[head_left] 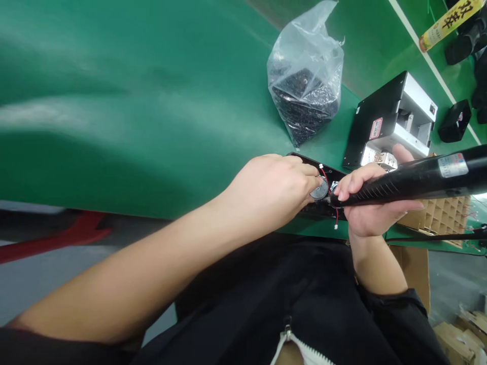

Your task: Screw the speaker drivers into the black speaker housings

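My right hand [373,200] is wrapped round a black electric screwdriver [418,177], whose tip end points left at a black tray-like part [304,161] on the green table. My left hand [276,190] lies over that part, its fingers pressed together on a round grey metal disc [319,188]. Red wires with a small white connector [336,226] stick out beside the disc, between both hands. The driver's tip sits just right of the disc; whether it touches a screw cannot be made out. Most of the black part's left end is hidden under my left hand.
On the green table [152,111], a clear plastic bag of dark pieces [306,81] stands behind the hands. A black and silver machine [388,121] is at the right, with a cardboard divider box [443,218] near it. Further off are a black container [454,121] and a yellow bottle [449,25].
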Tool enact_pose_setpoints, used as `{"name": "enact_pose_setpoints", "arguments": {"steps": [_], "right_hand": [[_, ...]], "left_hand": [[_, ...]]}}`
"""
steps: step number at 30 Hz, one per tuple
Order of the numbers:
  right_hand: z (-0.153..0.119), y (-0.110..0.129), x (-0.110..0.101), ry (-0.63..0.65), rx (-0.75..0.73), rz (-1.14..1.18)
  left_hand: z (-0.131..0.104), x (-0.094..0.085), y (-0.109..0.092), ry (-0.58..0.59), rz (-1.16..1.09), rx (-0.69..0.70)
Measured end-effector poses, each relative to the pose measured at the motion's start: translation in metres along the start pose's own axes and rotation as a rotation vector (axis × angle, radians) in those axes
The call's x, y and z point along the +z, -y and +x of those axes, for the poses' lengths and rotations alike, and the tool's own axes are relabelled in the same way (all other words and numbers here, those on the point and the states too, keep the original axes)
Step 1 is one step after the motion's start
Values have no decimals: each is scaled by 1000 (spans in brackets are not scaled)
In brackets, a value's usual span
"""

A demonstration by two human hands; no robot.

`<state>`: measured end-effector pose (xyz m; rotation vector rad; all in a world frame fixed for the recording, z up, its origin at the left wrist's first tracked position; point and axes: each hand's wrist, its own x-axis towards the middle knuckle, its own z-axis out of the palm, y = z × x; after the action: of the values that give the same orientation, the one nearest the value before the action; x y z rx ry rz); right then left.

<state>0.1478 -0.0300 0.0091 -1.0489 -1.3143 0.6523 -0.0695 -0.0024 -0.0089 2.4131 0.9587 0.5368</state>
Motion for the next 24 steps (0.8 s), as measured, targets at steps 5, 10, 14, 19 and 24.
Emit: {"name": "enact_pose_setpoints", "arguments": {"steps": [5, 10, 14, 19, 24], "right_hand": [[2, 9, -2, -20, -54, 20], [3, 21, -13, 28, -79, 152], [8, 45, -15, -30, -42, 262], [16, 75, -10, -216, 75, 308], [15, 89, -25, -194, 176, 357]], "left_hand": [[5, -2, -3, 68, 135, 33], [0, -5, -6, 44, 208, 61], [-14, -10, -14, -175, 152, 139], [-24, -2, -31, -364, -59, 291], [-31, 12, -45, -404, -132, 227]]}}
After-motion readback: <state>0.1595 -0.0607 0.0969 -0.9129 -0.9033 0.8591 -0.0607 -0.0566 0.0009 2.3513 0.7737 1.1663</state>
